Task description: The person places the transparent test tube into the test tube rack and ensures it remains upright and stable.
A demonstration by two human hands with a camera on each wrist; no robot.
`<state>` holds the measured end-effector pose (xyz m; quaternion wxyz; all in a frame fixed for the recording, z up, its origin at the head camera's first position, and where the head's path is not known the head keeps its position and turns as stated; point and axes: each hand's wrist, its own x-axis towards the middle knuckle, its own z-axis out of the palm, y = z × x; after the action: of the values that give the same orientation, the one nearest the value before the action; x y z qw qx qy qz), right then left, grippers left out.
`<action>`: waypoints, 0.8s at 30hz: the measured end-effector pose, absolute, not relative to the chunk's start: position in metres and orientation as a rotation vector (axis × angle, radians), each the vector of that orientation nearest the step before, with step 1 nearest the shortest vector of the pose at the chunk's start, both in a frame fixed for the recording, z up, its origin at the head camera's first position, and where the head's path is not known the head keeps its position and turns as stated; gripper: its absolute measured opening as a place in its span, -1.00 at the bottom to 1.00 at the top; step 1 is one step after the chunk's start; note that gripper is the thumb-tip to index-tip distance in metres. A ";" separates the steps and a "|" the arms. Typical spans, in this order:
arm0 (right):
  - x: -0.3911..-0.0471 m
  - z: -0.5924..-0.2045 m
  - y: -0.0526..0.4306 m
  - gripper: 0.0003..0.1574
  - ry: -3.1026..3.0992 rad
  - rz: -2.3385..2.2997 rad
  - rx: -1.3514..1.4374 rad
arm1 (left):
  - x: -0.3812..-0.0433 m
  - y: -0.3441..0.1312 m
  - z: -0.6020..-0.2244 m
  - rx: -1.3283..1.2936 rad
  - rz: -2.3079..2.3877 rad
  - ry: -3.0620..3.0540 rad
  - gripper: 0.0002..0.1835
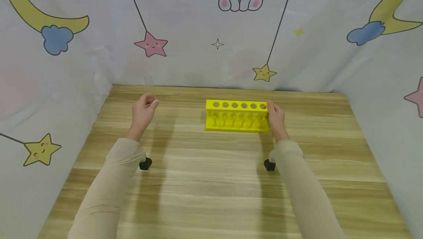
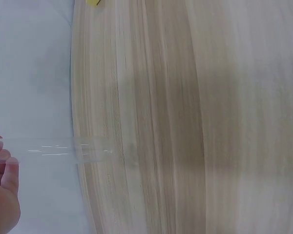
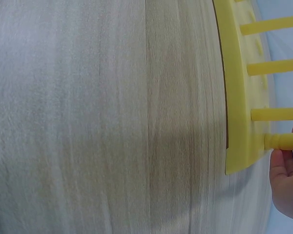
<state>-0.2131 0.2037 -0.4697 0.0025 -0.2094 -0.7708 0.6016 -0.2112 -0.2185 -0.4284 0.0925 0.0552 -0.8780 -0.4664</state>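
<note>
A clear tube point(image 2: 58, 150) lies at the lower left of the left wrist view, its near end cut off by the frame's edge; in the head view, left of centre, it is so faint that only traces of its outline show about the hand. The left hand point(image 1: 143, 112) pinches it between thumb and curled fingers, though the wrist view crops most of the hand.

Right of centre in the head view, a yellow rack point(image 1: 239, 109) stands upright on the wooden table point(image 1: 211, 180), with six holes along its top plate and a row of pegs below, partly blurred. The right hand point(image 1: 277, 118) grips its right end, fingers and thumb closed about the end post; the right wrist view cuts off both the hand and the rack's upper part.

Beige sleeves point(image 1: 102, 191) run out through the bottom edge, a black device point(image 1: 145, 163) showing at each cuff. Behind, a white cloth point(image 1: 191, 18) bears printed stars, moons and an animal cropped at the top edge.
</note>
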 end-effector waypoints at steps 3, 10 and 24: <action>-0.213 -0.470 0.204 -0.50 -2.424 1.886 -0.655 | -0.211 -0.217 -0.428 0.155 -1.392 -2.592 -0.65; -0.213 -0.470 0.205 -0.52 -2.399 1.929 -0.627 | -0.211 -0.214 -0.428 0.111 -1.384 -2.589 -0.67; -0.212 -0.468 0.203 -0.48 -2.441 1.885 -0.634 | -0.210 -0.211 -0.426 0.107 -1.400 -2.572 -0.68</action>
<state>-0.2119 0.2035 -0.4676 -0.0038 -0.2014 -0.7752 0.5987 -0.2104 -0.2108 -0.4261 0.1056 0.0363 -0.8728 -0.4751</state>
